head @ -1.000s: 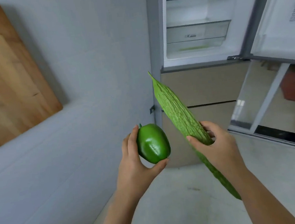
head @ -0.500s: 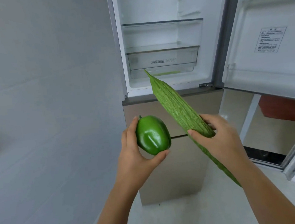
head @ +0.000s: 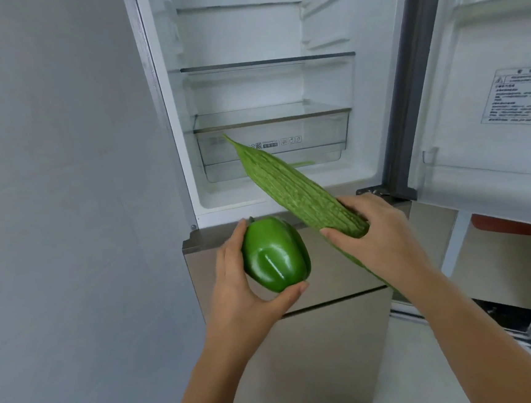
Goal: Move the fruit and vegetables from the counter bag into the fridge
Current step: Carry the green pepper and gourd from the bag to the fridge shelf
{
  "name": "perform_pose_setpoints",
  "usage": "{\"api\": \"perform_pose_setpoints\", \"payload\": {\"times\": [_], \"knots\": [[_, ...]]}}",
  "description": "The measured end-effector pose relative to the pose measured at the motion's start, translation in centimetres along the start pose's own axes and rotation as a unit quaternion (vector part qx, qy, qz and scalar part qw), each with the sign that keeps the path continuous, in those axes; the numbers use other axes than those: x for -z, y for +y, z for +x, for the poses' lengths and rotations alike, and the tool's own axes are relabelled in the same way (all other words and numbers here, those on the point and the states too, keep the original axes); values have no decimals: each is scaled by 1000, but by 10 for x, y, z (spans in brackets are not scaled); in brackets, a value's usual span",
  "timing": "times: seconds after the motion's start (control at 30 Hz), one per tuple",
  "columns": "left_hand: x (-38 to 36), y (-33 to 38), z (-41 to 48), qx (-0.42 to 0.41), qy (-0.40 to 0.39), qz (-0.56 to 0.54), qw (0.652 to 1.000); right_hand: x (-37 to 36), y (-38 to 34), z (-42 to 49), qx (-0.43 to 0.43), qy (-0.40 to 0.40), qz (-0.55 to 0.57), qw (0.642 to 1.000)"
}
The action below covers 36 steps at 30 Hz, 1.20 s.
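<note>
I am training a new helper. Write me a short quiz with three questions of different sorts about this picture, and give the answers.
1. True or false: the right hand grips a long bitter gourd.
2. The left hand holds: A) a tomato, B) a green pepper, C) nothing.
3. Fill in: the upper fridge door is ____.
Key: 1 true; 2 B; 3 open.
</note>
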State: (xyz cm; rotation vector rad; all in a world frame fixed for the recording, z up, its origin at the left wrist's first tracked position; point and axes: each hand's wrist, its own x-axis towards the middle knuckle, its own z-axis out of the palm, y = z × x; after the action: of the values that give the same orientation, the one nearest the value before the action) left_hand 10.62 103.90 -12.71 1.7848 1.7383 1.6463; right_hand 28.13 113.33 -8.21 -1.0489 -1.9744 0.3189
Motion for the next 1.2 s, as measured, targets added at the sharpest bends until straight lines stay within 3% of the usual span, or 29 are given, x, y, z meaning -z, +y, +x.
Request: {"api": "perform_pose_setpoints", "payload": {"times": [0.37,0.87,1.2], "knots": [[-4,-67,153,-20,33,-45,998,-66,15,176,23,-21,-25,999],[-9,-109,268,-35,93,20,995,-111,43,321,138,-44,-112,983],[-24,-107,349,-42,131,14,990,-114,59,416,174,-113,-44,977]]}}
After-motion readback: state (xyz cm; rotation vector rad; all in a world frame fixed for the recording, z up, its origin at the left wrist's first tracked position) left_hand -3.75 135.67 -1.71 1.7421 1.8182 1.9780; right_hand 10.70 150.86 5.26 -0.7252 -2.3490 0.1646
